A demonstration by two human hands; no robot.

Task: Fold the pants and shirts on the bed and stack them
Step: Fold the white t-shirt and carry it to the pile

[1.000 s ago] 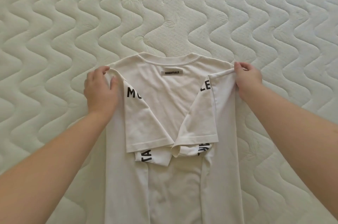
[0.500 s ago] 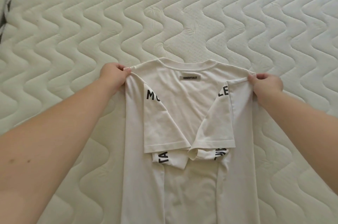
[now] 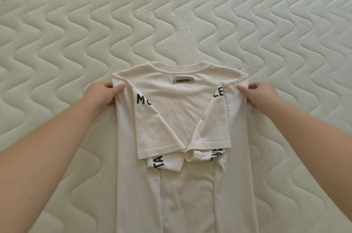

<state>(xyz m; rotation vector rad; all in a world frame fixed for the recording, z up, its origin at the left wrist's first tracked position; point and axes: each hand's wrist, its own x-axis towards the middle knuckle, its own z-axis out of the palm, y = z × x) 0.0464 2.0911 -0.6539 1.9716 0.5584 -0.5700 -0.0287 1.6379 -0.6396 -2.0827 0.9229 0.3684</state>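
Leftmost, the left hand (image 3: 102, 92) pinches the white shirt (image 3: 179, 110) at its left shoulder fold, thumb on top. Between the 2 hands the shirt lies back-up on the bed (image 3: 76, 23), near its front edge, both sleeves folded inward. Rightmost, the right hand (image 3: 260, 93) pinches the right shoulder fold.

Pale cream quilted mattress (image 3: 190, 13), stitched in wavy rows running edge to edge, faint leaf motifs pressed between. Soft, even light, barely any shadow anywhere.
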